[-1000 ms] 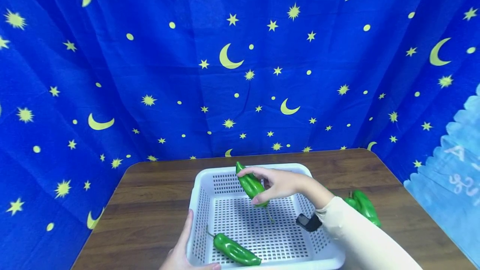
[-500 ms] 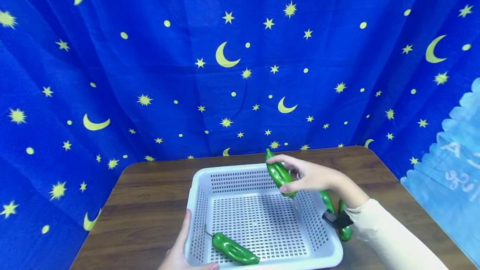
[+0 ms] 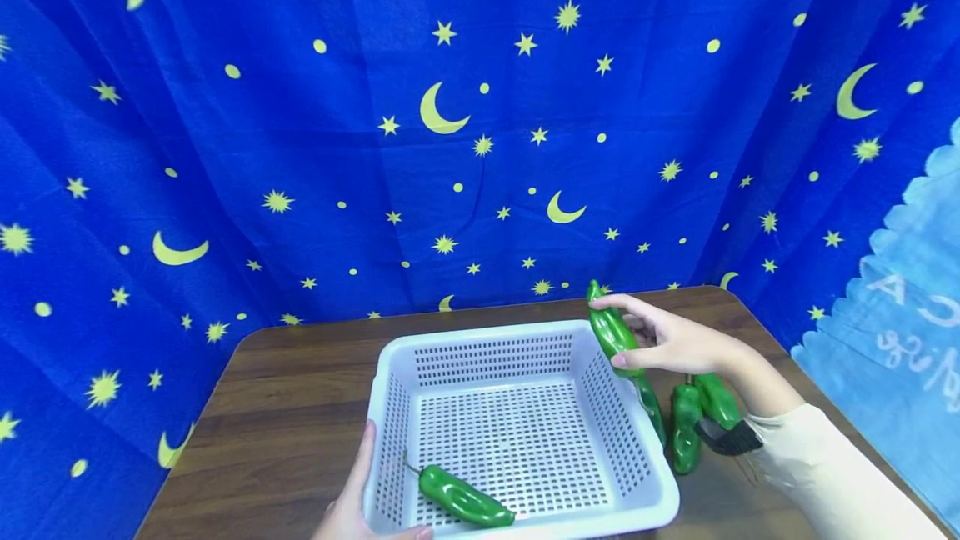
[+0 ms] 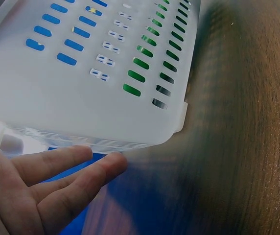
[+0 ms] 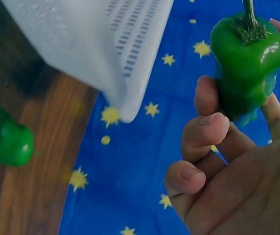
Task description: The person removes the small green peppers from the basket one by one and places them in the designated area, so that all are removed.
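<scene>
In the head view, my right hand (image 3: pixel 667 344) pinches a green pepper (image 3: pixel 611 332) between thumb and fingers, above the basket's far right corner. The right wrist view shows the same pepper (image 5: pixel 245 58) stem end up, the lower fingers loosely bent beneath it. A second green pepper (image 3: pixel 465 498) lies inside the white perforated basket (image 3: pixel 660 473), along its near side. My left hand (image 3: pixel 352 494) rests spread around the near left corner of the basket. Seen from the left wrist, its fingers (image 4: pixel 74 196) are fairly straight beside the basket wall; the thumb is not clear there.
Right of the basket, several green peppers (image 3: pixel 685 427) lie on the brown wooden table (image 3: pixel 255 407), partly behind the right forearm. A blue star-and-moon cloth (image 3: pixel 375 190) hangs behind and around the table. A black strap (image 3: pixel 731 437) is at the right wrist.
The right hand has carried its pepper from over the basket's middle to the right and farther back, past the rim. The left hand and the pepper in the basket stay put.
</scene>
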### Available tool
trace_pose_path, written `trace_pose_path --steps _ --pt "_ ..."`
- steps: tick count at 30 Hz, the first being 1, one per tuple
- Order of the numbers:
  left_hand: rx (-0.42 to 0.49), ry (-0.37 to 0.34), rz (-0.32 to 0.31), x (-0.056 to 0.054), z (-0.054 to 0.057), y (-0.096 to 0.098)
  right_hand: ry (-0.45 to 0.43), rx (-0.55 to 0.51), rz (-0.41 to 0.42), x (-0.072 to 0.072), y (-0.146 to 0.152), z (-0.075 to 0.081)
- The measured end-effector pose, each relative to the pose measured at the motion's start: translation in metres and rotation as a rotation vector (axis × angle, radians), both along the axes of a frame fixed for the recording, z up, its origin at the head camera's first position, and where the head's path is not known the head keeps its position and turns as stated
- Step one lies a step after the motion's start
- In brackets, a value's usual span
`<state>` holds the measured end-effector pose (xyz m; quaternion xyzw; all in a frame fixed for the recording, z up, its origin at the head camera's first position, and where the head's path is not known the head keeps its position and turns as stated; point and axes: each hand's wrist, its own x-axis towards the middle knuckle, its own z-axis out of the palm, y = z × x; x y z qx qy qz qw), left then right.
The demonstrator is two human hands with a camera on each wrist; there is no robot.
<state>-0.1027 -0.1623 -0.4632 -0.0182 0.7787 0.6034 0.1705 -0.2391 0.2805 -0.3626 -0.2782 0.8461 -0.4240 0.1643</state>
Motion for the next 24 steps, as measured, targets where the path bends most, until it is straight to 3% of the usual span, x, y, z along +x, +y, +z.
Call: trace_pose_path --steps 14,24 --pt "-0.016 -0.031 0.001 -0.002 0.0 -0.002 -0.022 0.004 -0.08 0.007 0.048 -0.021" --pt "0.091 -0.045 -0.023 -0.001 0.001 -0.001 -0.017 0.021 -0.106 0.006 0.064 -0.043"
